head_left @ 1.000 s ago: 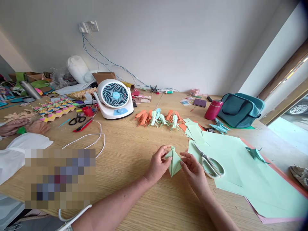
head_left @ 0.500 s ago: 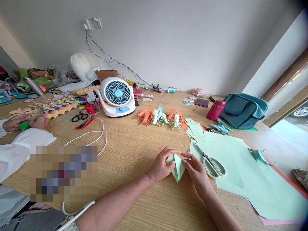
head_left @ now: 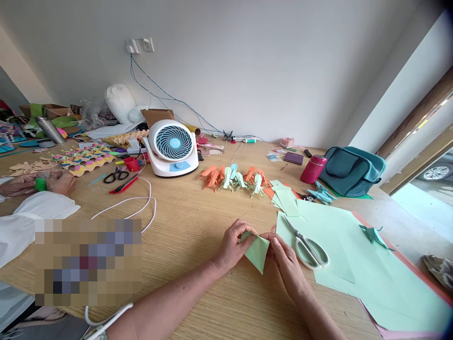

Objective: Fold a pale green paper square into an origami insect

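Head view: the left hand (head_left: 231, 245) and right hand (head_left: 285, 259) both pinched the folded green paper (head_left: 257, 254) over the wooden table (head_left: 191, 226); whether its lower tip touched the surface was unclear. Fingers hid its upper corners. A pixelated patch (head_left: 88, 262) masked the near left, and the frame edge cut off a co-worker's white sleeve (head_left: 42, 208).

"Where's there room?"
"Mid-frame: bare tabletop (head_left: 189, 226) left of the left hand (head_left: 233, 248), below the paper figures (head_left: 226, 177)."
"What's in the way?"
"White cable (head_left: 155, 208) lower left, fan (head_left: 173, 142) upper left, scissors (head_left: 301, 237) lower right."
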`<action>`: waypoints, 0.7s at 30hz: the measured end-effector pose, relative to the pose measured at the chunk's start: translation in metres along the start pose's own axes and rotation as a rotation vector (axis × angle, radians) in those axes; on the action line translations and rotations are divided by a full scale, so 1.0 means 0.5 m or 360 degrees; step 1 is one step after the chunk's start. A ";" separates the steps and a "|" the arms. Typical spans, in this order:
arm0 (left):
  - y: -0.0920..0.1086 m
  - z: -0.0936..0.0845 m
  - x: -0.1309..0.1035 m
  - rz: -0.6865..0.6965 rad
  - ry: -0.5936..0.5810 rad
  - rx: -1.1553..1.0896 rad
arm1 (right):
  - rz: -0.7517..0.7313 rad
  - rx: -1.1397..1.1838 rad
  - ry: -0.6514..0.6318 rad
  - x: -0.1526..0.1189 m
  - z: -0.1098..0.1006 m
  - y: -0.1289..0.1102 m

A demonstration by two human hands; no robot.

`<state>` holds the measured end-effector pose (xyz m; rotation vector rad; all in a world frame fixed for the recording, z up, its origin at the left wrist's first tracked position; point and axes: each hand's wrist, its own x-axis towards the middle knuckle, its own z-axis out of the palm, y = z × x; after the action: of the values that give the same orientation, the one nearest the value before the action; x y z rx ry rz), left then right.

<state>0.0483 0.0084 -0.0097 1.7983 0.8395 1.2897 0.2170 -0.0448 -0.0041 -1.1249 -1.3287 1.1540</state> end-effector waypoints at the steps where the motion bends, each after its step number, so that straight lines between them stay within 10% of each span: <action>1: -0.001 -0.001 0.000 -0.0016 0.0014 0.0005 | -0.0011 0.0000 -0.0023 0.001 0.001 0.003; 21: 0.007 0.007 -0.009 0.0078 0.0005 0.0297 | -0.0158 -0.0582 0.0375 -0.001 0.024 0.045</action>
<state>0.0507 0.0021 -0.0092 1.9734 0.9495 1.2810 0.2060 -0.0436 -0.0267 -1.3923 -1.4239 0.6962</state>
